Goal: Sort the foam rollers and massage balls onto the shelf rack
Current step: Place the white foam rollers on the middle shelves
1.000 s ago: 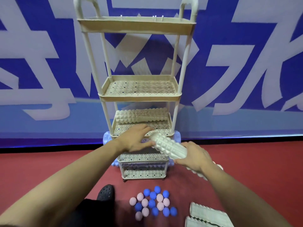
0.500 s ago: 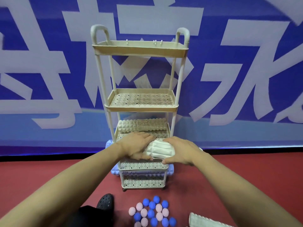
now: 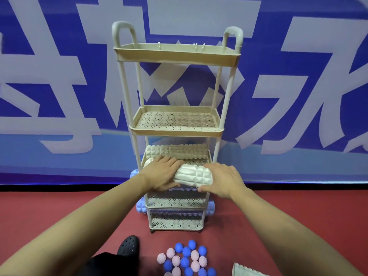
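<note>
Head view looks down on a dull red floor (image 3: 278, 220) that runs back to a wall covered by a blue banner (image 3: 59, 46) with very large pale characters; they are cropped by the frame and I cannot read them. A beige shelf rack (image 3: 175, 54) stands on the floor against that banner, with two looped handles on top and perforated trays below; no brand or label is legible on it.

On the third tray from the top, a cream ridged foam roller (image 3: 177, 152) lies lengthwise at the back. In front of it, at the tray's front edge, both hands hold a second white foam roller (image 3: 193, 174) (also lying crosswise). The left hand (image 3: 161, 175) lies over its left end with fingers curved around it; the right hand (image 3: 223, 180) wraps its right end, thumb underneath, so each grip is closed on the roller.

A blue foam roller (image 3: 141, 207) sits on a lower tier, its ends sticking out past both sides of the rack. On the floor in front, near the bottom edge, a cluster of blue and pink spiky massage balls (image 3: 185, 259) lies close together. Just right of them shows the corner of another white roller (image 3: 247, 270). A black perforated clog (image 3: 128, 246) rests left of the balls
</note>
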